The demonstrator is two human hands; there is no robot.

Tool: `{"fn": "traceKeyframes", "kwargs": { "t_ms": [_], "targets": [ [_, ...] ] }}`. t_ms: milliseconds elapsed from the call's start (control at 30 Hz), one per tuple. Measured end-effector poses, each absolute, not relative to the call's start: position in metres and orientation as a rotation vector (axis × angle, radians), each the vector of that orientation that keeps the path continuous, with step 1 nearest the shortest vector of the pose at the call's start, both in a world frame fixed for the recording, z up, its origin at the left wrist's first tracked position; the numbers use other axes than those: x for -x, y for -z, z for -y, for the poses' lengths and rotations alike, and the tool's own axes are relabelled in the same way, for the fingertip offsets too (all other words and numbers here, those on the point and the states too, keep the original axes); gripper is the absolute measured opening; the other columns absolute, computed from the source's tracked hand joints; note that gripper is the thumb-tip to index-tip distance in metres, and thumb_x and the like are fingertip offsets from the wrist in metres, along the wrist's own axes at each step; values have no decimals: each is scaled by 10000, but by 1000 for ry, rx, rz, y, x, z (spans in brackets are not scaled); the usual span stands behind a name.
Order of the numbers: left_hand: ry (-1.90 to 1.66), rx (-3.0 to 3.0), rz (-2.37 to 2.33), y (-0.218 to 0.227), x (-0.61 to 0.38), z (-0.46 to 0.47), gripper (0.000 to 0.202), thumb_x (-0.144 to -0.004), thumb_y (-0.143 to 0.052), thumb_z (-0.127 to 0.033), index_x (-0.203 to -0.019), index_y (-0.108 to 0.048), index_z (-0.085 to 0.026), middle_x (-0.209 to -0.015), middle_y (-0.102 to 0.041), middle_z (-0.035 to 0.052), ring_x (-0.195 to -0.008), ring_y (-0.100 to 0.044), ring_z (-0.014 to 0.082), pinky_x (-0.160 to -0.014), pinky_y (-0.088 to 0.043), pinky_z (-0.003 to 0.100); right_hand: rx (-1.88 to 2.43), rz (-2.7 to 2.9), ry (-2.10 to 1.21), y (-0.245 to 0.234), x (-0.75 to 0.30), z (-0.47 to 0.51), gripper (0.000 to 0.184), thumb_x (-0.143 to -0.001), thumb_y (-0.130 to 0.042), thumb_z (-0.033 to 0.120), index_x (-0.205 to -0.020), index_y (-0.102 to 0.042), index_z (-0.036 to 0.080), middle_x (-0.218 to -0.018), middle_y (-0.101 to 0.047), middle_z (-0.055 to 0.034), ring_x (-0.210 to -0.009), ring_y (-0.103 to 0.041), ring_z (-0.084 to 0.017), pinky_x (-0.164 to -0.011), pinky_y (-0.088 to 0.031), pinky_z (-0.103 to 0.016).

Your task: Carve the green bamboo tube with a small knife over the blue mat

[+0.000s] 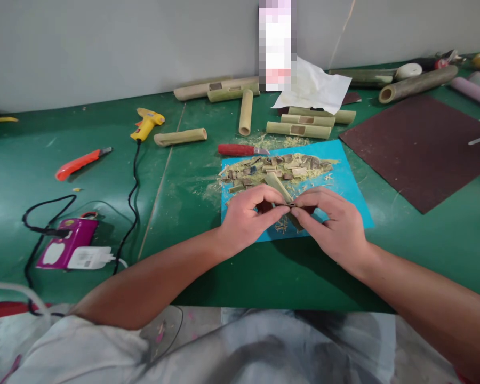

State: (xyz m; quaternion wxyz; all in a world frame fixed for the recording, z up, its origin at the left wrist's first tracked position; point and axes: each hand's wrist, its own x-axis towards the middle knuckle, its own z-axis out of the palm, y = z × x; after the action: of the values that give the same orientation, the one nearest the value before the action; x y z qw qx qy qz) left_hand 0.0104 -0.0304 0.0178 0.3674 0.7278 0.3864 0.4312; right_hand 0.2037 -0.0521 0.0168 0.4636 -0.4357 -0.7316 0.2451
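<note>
My left hand [251, 216] and my right hand [332, 221] meet over a blue sheet [350, 186]. Both pinch a small dark brown strip of sandpaper [285, 205] between thumbs and fingers; it looks folded or bent, and my fingers cover part of it. Just beneath lies a bamboo tube [278, 185], slanting across the sheet, its middle hidden by my fingertips. Bamboo chips and shavings [296, 168] are heaped behind it. A red-handled knife [240, 150] rests at the sheet's back left edge.
Several cut bamboo tubes [300, 130] lie toward the wall. At right is a large brown sandpaper sheet [420, 149]. On the left are a yellow glue gun [146, 124], an orange utility knife [80, 165] and a purple power strip [76, 234] with cords.
</note>
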Motion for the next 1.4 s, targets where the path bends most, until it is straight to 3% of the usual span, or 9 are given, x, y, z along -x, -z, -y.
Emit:
{"fn": "traceKeyframes", "kwargs": {
  "t_ms": [467,667,1100,1233,1400],
  "targets": [
    [-1052,-1877,-951,-19,-10,32,110,-877,-729,-243,-794,-694,-179,-885,-750,45,-766,-682,134,-632,-520,215,995,1762,-622,-19,-203,54,91,-898,-645,159,-904,-670,246,-849,-717,0,-783,-664,-136,-705,-537,-296],
    [-1070,-1881,-997,-20,-10,33,18,-866,-709,-187,-852,-704,-175,-802,-728,18,-640,-613,93,-579,-495,191,1042,1782,-663,-18,-204,54,82,-898,-647,188,-857,-679,253,-816,-721,8,-767,-670,-148,-693,-542,-310],
    [-1065,-1948,-1046,-20,-9,37,67,-873,-701,-201,-810,-695,-179,-672,-680,-11,-553,-561,82,-536,-466,185,1066,1835,-677,-21,-203,53,95,-877,-637,169,-821,-674,237,-786,-716,4,-729,-663,-144,-671,-536,-301],
    [-1087,-2010,-999,-22,-9,37,69,-885,-673,-185,-818,-677,-173,-705,-686,1,-577,-566,84,-548,-468,185,1000,1879,-632,-21,-205,53,24,-881,-657,215,-867,-662,233,-800,-706,-11,-736,-656,-155,-674,-536,-316],
    [-1068,-2085,-894,-22,-8,38,77,-903,-640,-146,-833,-660,-174,-766,-707,8,-620,-595,79,-591,-495,179,1008,1881,-623,-22,-206,54,62,-903,-642,217,-848,-650,246,-792,-692,-6,-737,-651,-157,-670,-534,-319]
  ]
}}
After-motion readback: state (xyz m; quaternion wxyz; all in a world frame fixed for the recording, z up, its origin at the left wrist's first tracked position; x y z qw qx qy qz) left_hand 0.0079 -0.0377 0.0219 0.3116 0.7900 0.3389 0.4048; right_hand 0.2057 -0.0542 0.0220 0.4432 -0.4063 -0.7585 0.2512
